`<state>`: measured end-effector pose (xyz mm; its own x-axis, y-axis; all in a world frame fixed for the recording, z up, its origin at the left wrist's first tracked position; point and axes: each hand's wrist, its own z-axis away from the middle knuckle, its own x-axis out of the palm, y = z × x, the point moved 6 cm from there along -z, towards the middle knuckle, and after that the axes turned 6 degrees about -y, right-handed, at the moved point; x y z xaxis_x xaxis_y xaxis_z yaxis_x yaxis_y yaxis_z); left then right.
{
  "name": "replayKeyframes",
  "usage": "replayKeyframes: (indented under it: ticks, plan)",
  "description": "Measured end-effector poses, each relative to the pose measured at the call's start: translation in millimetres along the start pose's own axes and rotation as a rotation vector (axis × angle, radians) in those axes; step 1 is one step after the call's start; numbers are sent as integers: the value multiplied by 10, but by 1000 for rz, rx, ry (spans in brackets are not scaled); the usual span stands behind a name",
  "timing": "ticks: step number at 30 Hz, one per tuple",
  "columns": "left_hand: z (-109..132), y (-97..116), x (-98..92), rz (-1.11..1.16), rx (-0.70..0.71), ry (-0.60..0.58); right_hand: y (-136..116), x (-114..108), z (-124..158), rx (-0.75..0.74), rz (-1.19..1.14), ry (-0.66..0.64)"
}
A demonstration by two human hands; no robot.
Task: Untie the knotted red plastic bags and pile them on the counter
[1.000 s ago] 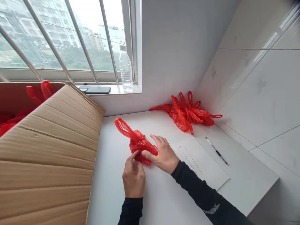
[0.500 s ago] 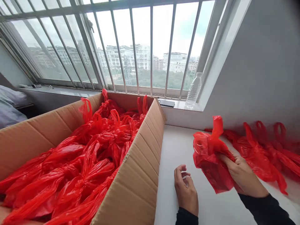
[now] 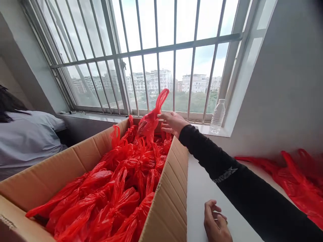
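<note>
My right hand (image 3: pixel 175 123) reaches over the far end of the cardboard box (image 3: pixel 169 178), fingers spread. A red plastic bag (image 3: pixel 148 123) is at its fingertips, tilted, with one loop handle pointing up. Whether the fingertips touch it is hard to tell. Many knotted red bags (image 3: pixel 111 198) fill the box below. My left hand (image 3: pixel 217 222) hangs over the white table (image 3: pixel 195 198) right of the box, its fingers loosely curled and apart, with nothing in it.
More red bags (image 3: pixel 297 178) lie on the table at the right, against the wall. A clear plastic bottle (image 3: pixel 218 117) stands on the sill of the barred window. Left of the box is a person in a light shirt (image 3: pixel 27 141).
My right hand has carried the red bag from above the table to over the box and its fingers have spread. The view has shifted left and up, bringing the person into sight.
</note>
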<state>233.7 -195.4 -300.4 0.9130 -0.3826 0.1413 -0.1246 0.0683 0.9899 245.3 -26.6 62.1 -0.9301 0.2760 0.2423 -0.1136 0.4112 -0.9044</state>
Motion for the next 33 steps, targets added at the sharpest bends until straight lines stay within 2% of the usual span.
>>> replayKeyframes:
  ticks: [2, 3, 5, 7, 9, 12, 14, 16, 18, 20, 22, 25, 28, 29, 30, 31, 33]
  plan:
    - [1, -19, 3, 1, -15, -6, 62, -15, 225, 78, 130, -56]
    - [4, -13, 3, -4, -14, -13, 57, -91, 414, 64, 220, -88]
    - [9, 24, -2, -13, -3, -37, 24, -413, 879, -5, 433, -103]
    - [11, 96, -14, -11, 5, -73, 62, -985, 1403, -6, 597, -26]
    - [12, 208, -29, -18, 22, -109, 196, -1755, 1987, 64, 720, 133]
    - [14, 428, -45, -72, 109, -112, 472, -2941, 3085, 338, 1038, 429]
    - [-12, 476, 5, -53, 92, -155, 571, -3436, 3879, 483, 1248, 497]
    - [-67, 448, 86, -38, 63, -195, 591, -3631, 4558, 519, 1426, 492]
    - [-133, 382, 184, -22, 47, -231, 641, -3625, 5015, 543, 1546, 460]
    - [-182, 335, 262, -27, 52, -250, 785, -3536, 5215, 630, 1539, 434]
    - [-201, 337, 308, -53, 76, -258, 930, -3380, 5147, 667, 1532, 455]
    - [-190, 376, 318, -74, 100, -253, 1064, -3098, 4694, 622, 1478, 509]
    - [-172, 415, 296, -83, 135, -240, 1017, -2931, 4189, 461, 1369, 426]
    - [-167, 427, 285, -87, 151, -232, 922, -2981, 4123, 417, 1374, 466]
    - [-160, 439, 275, -98, 169, -224, 795, -3099, 4140, 403, 1405, 568]
    - [-150, 453, 269, -118, 191, -218, 659, -3276, 4241, 443, 1443, 712]
    - [-121, 493, 278, -183, 243, -219, 437, -3662, 4555, 534, 1458, 864]
